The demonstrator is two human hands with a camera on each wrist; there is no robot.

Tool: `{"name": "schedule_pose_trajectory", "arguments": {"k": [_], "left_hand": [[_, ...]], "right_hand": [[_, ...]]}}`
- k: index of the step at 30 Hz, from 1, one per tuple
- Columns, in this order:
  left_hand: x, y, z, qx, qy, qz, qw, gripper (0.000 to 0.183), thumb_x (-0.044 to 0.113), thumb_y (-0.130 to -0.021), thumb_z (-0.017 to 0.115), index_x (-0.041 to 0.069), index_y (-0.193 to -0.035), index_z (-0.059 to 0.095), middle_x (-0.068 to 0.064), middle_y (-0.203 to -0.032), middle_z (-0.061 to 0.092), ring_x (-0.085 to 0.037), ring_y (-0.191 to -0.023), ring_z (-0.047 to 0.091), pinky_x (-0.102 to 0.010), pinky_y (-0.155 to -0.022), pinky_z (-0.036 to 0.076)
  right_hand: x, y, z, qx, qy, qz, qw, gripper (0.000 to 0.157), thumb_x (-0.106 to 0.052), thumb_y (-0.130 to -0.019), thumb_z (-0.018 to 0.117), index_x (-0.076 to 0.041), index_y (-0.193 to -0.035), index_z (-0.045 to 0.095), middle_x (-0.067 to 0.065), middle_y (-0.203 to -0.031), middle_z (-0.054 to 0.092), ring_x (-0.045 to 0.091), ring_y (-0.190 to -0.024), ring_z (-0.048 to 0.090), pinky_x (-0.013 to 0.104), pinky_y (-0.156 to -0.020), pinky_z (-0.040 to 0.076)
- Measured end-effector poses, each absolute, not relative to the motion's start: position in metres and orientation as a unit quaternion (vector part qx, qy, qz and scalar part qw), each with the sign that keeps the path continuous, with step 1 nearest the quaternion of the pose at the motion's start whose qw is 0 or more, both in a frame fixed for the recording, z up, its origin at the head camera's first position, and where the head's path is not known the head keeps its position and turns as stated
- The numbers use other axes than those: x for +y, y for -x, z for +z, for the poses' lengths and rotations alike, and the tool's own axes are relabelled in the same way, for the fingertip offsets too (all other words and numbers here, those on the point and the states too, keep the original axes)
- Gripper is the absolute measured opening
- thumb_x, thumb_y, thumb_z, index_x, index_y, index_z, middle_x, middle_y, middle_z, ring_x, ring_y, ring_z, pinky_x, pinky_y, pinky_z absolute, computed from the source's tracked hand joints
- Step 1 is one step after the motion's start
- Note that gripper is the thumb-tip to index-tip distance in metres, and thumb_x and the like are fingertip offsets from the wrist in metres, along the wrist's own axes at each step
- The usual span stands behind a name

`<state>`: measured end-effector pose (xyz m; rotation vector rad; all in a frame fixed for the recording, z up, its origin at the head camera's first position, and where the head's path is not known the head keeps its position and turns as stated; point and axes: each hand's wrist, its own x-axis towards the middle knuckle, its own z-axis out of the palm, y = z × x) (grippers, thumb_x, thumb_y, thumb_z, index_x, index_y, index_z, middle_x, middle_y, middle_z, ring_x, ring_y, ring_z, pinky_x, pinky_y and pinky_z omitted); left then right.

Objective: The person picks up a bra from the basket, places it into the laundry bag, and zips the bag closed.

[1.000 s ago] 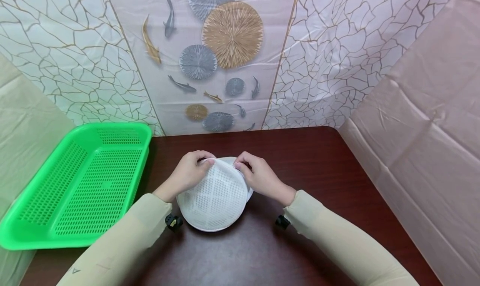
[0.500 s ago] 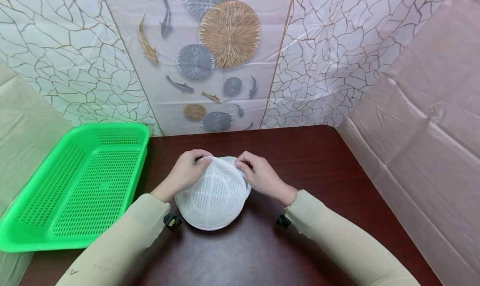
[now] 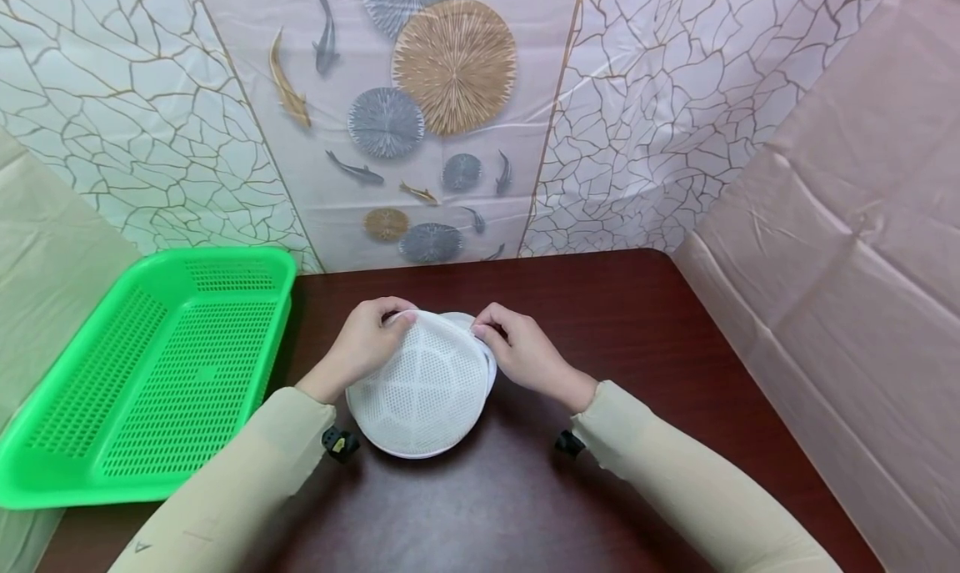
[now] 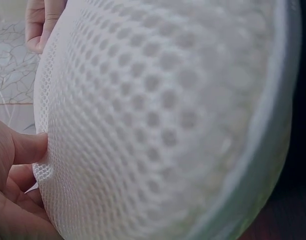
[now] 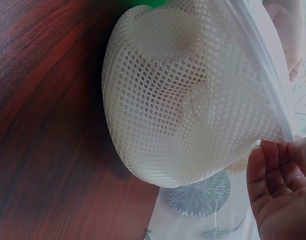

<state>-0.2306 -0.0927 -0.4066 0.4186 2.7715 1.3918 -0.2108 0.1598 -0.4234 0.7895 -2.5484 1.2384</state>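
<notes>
A round white mesh laundry bag (image 3: pixel 420 389) is held up over the table between both hands, its flat face tilted toward the head camera. My left hand (image 3: pixel 358 339) pinches its upper left edge between thumb and fingers; the left wrist view shows that thumb (image 4: pixel 30 147) pressed on the mesh. At the upper right, my right hand (image 3: pixel 521 349) pinches the bag's white border. In the right wrist view the mesh body (image 5: pixel 153 100) bulges out beside a smooth white band (image 5: pixel 265 65), whose end sits in the right fingertips. The bag's inside is mostly hidden.
A large green perforated basket (image 3: pixel 191 373) stands at the left of the dark reddish-brown table (image 3: pixel 600 323). Behind the table hangs a patterned cloth (image 3: pixel 457 64), and a plain pinkish cloth (image 3: pixel 817 264) borders the right side. Small black wrist devices (image 3: pixel 341 444) sit below the sleeves.
The hands have drawn slightly apart, the left one shifting left along with the bag's upper edge. Both keep their pinch on the bag. The head view has turned a little to the right.
</notes>
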Motion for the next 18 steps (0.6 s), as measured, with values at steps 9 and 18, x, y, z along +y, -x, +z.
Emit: {"name": "schedule_pose_trajectory", "arguments": {"k": [9,18], "left_hand": [[-0.0990,0.2325,-0.4060,0.881,-0.113,0.459,0.005,0.018,0.021,-0.097,0.059,0.010,-0.107,0.069,-0.006,-0.102,0.066,-0.022,-0.094,0.057,-0.039,-0.084,0.046],[-0.0996,0.2327,-0.4056,0.880,-0.104,0.464,0.010,0.018,0.022,-0.097,0.058,0.011,-0.107,0.069,-0.006,-0.102,0.066,-0.022,-0.093,0.056,-0.038,-0.083,0.044]], "right_hand": [[0.1609,0.2094,-0.4229,-0.869,-0.255,0.410,0.104,0.005,-0.015,-0.097,0.060,-0.015,-0.092,0.062,-0.005,-0.078,0.059,0.009,-0.071,0.053,0.029,-0.065,0.044],[0.1621,0.2075,-0.4212,-0.871,-0.252,0.410,0.094,0.005,-0.014,-0.097,0.059,-0.014,-0.094,0.062,0.005,-0.077,0.060,0.010,-0.070,0.052,0.029,-0.065,0.044]]}}
